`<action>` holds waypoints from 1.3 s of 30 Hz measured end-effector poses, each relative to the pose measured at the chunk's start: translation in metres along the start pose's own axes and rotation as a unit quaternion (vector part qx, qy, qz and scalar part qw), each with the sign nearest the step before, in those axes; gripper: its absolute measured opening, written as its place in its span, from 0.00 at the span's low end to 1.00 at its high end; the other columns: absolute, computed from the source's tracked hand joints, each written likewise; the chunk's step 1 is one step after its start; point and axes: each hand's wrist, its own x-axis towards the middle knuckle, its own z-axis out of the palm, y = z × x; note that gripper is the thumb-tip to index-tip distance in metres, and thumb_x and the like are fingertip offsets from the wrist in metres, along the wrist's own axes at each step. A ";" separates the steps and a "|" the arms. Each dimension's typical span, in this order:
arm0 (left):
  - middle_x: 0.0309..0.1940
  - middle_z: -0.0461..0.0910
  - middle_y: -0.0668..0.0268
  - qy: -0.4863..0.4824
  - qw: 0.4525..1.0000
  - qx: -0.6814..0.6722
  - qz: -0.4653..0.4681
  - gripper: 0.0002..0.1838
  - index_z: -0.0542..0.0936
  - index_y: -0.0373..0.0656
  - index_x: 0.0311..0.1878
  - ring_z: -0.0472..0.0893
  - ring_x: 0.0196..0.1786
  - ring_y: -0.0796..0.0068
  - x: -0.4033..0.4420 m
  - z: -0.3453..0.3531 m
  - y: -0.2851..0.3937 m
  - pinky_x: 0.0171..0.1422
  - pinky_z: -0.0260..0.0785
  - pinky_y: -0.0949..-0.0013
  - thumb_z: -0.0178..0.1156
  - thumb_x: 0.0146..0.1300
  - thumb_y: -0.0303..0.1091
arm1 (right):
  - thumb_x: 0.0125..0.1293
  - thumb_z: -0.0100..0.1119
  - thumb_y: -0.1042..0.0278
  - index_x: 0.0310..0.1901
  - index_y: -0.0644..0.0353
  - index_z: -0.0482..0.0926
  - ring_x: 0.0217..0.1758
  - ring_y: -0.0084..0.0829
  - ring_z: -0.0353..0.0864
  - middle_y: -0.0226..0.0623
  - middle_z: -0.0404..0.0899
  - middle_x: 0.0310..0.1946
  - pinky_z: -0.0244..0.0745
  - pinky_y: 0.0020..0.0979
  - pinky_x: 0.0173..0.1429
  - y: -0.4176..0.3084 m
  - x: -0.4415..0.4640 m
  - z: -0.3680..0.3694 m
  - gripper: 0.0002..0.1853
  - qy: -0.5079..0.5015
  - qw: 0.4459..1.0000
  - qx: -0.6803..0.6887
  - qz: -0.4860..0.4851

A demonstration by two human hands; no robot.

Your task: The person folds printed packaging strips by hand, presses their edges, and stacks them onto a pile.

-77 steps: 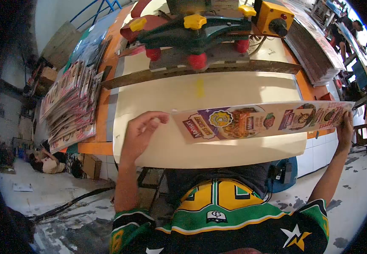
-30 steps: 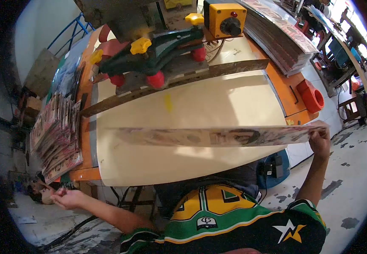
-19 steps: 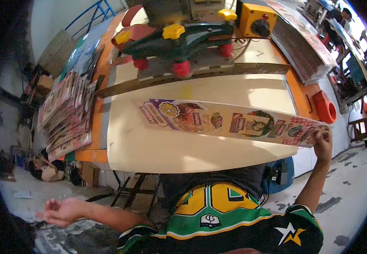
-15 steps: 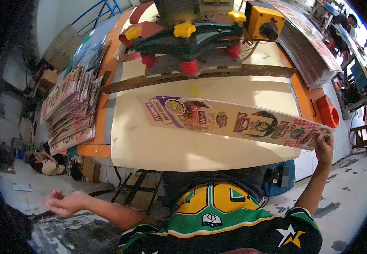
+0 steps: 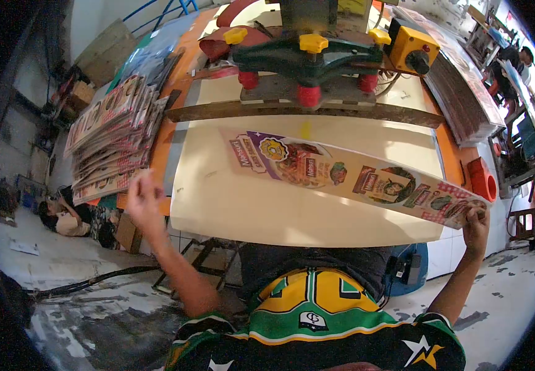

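A long printed strip with food pictures and "Mahsuri" labels lies slanted over a cream sheet. My right hand grips its right end between thumb and fingers, just past the sheet's right edge. The strip's left end reaches toward the sheet's upper left. My left hand, blurred by motion, is raised at the table's left front corner with fingers apart and nothing visible in them. Closest to it is an untidy pile of printed strips.
A press with red feet and yellow knobs stands behind a metal bar. Beside it is a yellow switch box. A tall stack of printed sheets and a red holder are right. Other people sit nearby.
My left hand has swung up and right from low over the floor to the table corner by the pile. My right hand still holds the strip. The view has shifted slightly.
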 end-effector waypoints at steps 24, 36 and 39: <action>0.56 0.81 0.62 -0.142 0.923 -0.314 -0.174 0.22 0.72 0.38 0.67 0.81 0.55 0.74 -0.012 0.038 -0.051 0.61 0.73 0.70 0.61 0.74 0.34 | 0.80 0.50 0.49 0.52 0.64 0.78 0.37 0.22 0.83 0.34 0.83 0.39 0.81 0.26 0.42 -0.010 0.011 0.142 0.22 0.081 0.991 0.070 0.076; 0.63 0.77 0.61 -0.148 0.886 -0.381 -0.219 0.24 0.68 0.41 0.72 0.79 0.61 0.70 -0.005 0.002 -0.060 0.65 0.75 0.63 0.56 0.76 0.34 | 0.79 0.51 0.47 0.49 0.61 0.80 0.32 0.20 0.84 0.32 0.84 0.35 0.81 0.22 0.36 -0.013 0.031 0.211 0.22 -0.030 0.962 0.194 0.189; 0.64 0.76 0.61 -0.183 0.887 -0.381 -0.184 0.25 0.67 0.41 0.72 0.79 0.61 0.70 -0.006 0.003 -0.067 0.65 0.75 0.61 0.56 0.77 0.35 | 0.80 0.49 0.48 0.50 0.61 0.79 0.33 0.21 0.85 0.33 0.84 0.36 0.81 0.23 0.38 -0.017 0.025 0.231 0.22 -0.052 0.944 0.261 0.193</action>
